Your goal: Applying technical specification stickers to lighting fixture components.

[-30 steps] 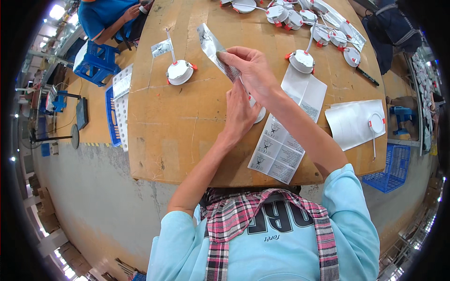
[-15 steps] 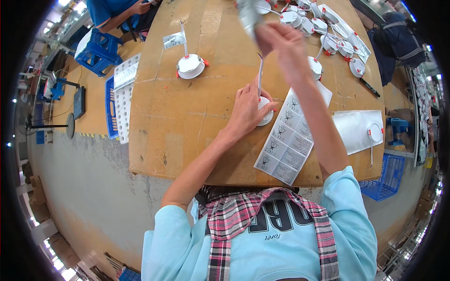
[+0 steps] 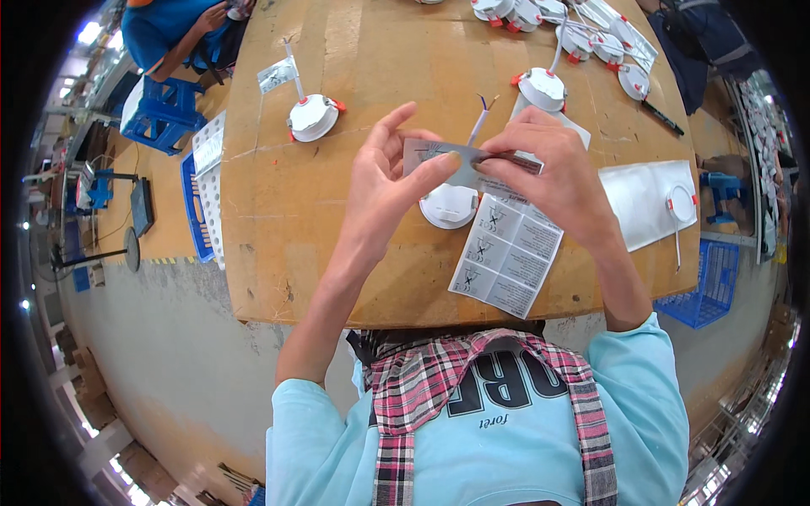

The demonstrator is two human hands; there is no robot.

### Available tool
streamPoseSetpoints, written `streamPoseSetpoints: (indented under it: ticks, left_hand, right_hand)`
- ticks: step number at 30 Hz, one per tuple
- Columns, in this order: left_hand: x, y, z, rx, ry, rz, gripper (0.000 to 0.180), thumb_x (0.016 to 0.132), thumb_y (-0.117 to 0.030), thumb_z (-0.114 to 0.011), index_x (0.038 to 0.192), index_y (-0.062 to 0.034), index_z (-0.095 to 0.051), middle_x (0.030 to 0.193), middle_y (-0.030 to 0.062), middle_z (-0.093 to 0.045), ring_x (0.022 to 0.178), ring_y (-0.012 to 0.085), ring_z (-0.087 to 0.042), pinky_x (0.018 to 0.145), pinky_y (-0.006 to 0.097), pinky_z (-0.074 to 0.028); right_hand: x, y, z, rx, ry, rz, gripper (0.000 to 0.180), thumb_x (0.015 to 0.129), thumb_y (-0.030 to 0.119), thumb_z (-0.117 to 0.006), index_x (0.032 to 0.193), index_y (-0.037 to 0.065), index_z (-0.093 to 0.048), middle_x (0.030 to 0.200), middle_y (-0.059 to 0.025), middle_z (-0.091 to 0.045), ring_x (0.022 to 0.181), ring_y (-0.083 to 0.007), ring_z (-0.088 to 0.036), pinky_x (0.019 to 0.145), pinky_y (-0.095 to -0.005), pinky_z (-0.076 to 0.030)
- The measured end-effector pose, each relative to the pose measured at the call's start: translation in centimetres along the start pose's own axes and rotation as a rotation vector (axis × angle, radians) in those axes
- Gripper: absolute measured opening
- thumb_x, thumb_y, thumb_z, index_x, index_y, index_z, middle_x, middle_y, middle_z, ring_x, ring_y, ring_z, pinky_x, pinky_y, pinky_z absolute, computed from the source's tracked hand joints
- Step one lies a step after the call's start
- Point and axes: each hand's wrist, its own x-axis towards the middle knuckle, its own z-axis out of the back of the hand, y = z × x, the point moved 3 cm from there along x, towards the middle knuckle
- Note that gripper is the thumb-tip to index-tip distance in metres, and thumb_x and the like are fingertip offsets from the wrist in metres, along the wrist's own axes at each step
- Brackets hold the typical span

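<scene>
A silver printed label [image 3: 467, 176] is stretched between both my hands, across the white cable [image 3: 478, 126] of a round white downlight [image 3: 450, 207]. My left hand [image 3: 380, 173] pinches the label's left end, thumb on the near face, other fingers partly spread behind. At its right end, the thumb and fingers of my right hand [image 3: 553, 169] close on it. Bare wire ends show above the label. The downlight sits on the table below my hands, partly covered by the label. A sheet of silver labels [image 3: 510, 257] lies nearer to me, its far part under my right hand.
One downlight [image 3: 313, 118] with a flagged cable stands at left; another downlight [image 3: 542, 89] stands beyond my right hand. Several more downlights [image 3: 574, 42] cluster far right, near a black marker [image 3: 662, 118]. A white sheet [image 3: 645, 207] bears a small round light [image 3: 680, 202]. A person [image 3: 177, 38] sits far left.
My right hand has come down from the far side with the silver piece, now held as a label at the cable. The left hand has left the downlight and grips the label too.
</scene>
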Motion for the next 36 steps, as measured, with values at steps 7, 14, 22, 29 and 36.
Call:
streamPoseSetpoints:
  ticks: [7, 14, 22, 29, 36]
  left_hand:
    - [1.6, 1.7, -0.7, 0.167, 0.067, 0.082, 0.016, 0.082, -0.016, -0.072, 0.086, -0.0005, -0.068, 0.072, 0.002, -0.065, 0.069, 0.0053, -0.058, 0.059, 0.018, -0.042]
    - [2.5, 2.7, -0.3, 0.066, 0.027, 0.083, 0.018, 0.084, -0.016, -0.07, 0.092, 0.0005, -0.068, 0.086, 0.0037, -0.068, 0.08, 0.0084, -0.06, 0.079, 0.025, -0.045]
    - [3.9, 3.6, 0.4, 0.074, 0.041, 0.106, 0.017, 0.084, -0.017, -0.071, 0.089, -0.0014, -0.069, 0.081, 0.0022, -0.067, 0.078, 0.0068, -0.058, 0.079, 0.025, -0.042]
    - [4.7, 3.9, 0.6, 0.076, 0.053, 0.083, 0.018, 0.085, -0.018, -0.07, 0.091, -0.0016, -0.068, 0.082, 0.0021, -0.067, 0.077, 0.0061, -0.058, 0.079, 0.025, -0.043]
    - [3.8, 4.7, 0.4, 0.014, 0.072, 0.06, 0.029, 0.09, -0.02, -0.063, 0.109, 0.0015, -0.063, 0.093, 0.0067, -0.068, 0.087, 0.0108, -0.062, 0.085, 0.028, -0.047]
  right_hand:
    - [-1.6, -1.4, -0.4, 0.026, -0.047, -0.228, 0.021, 0.078, 0.008, -0.069, 0.097, 0.003, -0.066, 0.072, -0.0091, -0.065, 0.078, -0.0228, -0.057, 0.071, -0.0351, -0.049]
    - [-1.6, -3.0, -1.3, 0.128, -0.066, -0.347, 0.026, 0.079, 0.012, -0.07, 0.103, 0.003, -0.066, 0.077, -0.0117, -0.065, 0.078, -0.0214, -0.061, 0.07, -0.0327, -0.051]
    - [-0.9, -4.0, -1.7, 0.153, -0.13, -0.319, 0.024, 0.08, 0.017, -0.072, 0.1, 0.003, -0.07, 0.08, -0.0127, -0.062, 0.076, -0.0208, -0.066, 0.068, -0.0294, -0.051]
    - [-0.5, -5.0, -2.1, 0.178, -0.153, -0.313, 0.022, 0.08, 0.017, -0.071, 0.098, 0.004, -0.071, 0.079, -0.0109, -0.062, 0.071, -0.018, -0.062, 0.066, -0.0293, -0.049]
    - [-0.1, -5.2, -1.7, 0.264, -0.024, -0.31, 0.04, 0.081, 0.017, -0.069, 0.118, 0.004, -0.059, 0.072, -0.0042, -0.06, 0.067, -0.0126, -0.055, 0.063, -0.0279, -0.046]
